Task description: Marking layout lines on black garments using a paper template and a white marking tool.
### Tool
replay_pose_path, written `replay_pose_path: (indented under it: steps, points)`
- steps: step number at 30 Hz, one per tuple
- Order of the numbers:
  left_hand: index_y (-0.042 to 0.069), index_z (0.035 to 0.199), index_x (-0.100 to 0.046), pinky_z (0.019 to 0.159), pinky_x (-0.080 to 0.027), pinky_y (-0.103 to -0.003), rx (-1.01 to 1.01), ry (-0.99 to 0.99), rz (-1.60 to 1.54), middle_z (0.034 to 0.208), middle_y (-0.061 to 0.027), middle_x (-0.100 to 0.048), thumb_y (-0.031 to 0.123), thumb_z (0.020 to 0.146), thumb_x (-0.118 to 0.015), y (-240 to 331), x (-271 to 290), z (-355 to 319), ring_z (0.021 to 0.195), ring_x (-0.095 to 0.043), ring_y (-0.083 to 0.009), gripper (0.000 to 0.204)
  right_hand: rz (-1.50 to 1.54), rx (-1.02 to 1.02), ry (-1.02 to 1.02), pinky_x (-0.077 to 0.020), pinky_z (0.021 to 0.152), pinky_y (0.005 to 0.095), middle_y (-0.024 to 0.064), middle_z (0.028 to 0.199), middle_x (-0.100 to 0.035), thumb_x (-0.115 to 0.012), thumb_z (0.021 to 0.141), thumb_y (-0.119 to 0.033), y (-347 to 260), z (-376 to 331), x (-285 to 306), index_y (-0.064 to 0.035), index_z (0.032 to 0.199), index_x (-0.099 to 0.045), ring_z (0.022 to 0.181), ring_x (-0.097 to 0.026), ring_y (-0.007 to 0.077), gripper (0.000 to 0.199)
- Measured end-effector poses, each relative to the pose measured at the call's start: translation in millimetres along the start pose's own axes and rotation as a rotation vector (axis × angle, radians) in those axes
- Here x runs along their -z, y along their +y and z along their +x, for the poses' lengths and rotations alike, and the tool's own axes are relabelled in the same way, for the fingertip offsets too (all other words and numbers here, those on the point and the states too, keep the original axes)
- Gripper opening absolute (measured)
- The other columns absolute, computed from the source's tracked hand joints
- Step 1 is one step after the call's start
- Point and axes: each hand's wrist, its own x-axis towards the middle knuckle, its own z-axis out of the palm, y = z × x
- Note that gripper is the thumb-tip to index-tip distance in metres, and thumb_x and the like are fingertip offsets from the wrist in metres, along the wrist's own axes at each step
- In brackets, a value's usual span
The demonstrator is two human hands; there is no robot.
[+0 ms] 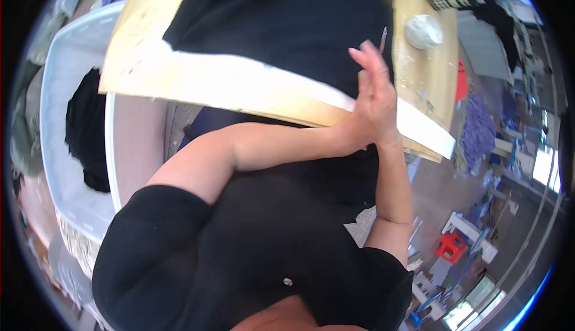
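Overhead, so to speak, a wooden table [141, 23] spans the upper frame, black cloth [281, 20] across its top centre. A white paper strip [251, 82] borders the cloth below. Right of centre, the right hand [380, 100] overlaps the left hand [352, 132]; blurred fingers point upward, narrowly spaced, their grip unclear.

On my feed, left: pale plastic bin [53, 127], dark cloth [90, 136] bunched inside. Off right, I note a purple fabric heap [477, 128] and a red stool [451, 246].
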Motion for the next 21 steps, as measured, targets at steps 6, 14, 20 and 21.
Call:
replay_pose_path:
  steps: [6,14,20,21]
  points:
    - [0.012,0.133,-0.041,0.097,-0.022,-0.069,-0.246,-0.276,1.648,0.140,-0.0124,-0.032,0.047,0.079,-0.060,43.2,12.3,-24.8,0.133,-0.026,-0.0323,0.067,0.191,-0.544,0.493,-0.0426,0.062,0.0215,0.0024,0.075,-0.054,-0.044,0.097,-0.021,84.9,48.5,81.8,0.0011,0.114,-0.054,0.068,-0.051,0.0080,0.029]
    - [0.012,0.134,-0.041,0.097,-0.022,-0.070,-0.279,-0.305,1.621,0.141,-0.0117,-0.031,0.047,0.080,-0.058,39.8,6.5,-19.2,0.133,-0.025,-0.0328,0.067,-0.528,-0.568,-0.037,-0.0475,0.068,0.0385,0.0169,0.076,-0.065,-0.058,0.083,-0.023,235.7,65.6,100.1,0.0017,0.086,-0.065,0.071,-0.063,0.0305,0.025]
    - [0.011,0.132,-0.043,0.098,-0.021,-0.069,-0.280,-0.278,1.603,0.140,-0.0114,-0.032,0.045,0.081,-0.058,39.3,12.9,-14.7,0.132,-0.025,-0.0332,0.063,-0.381,-0.590,0.013,-0.0412,0.059,0.0216,0.0008,0.075,-0.064,-0.067,0.082,-0.024,238.5,79.5,103.8,-0.0030,0.087,-0.067,0.066,-0.053,0.0069,0.021]
    - [0.011,0.132,-0.043,0.098,-0.021,-0.068,-0.274,-0.273,1.605,0.140,-0.0114,-0.032,0.045,0.081,-0.058,38.0,13.8,-14.3,0.132,-0.025,-0.0338,0.062,-0.126,-0.686,0.092,-0.0417,0.059,0.0214,0.0000,0.076,-0.064,-0.068,0.082,-0.024,226.0,83.4,99.7,-0.0031,0.088,-0.067,0.066,-0.054,0.0065,0.022]
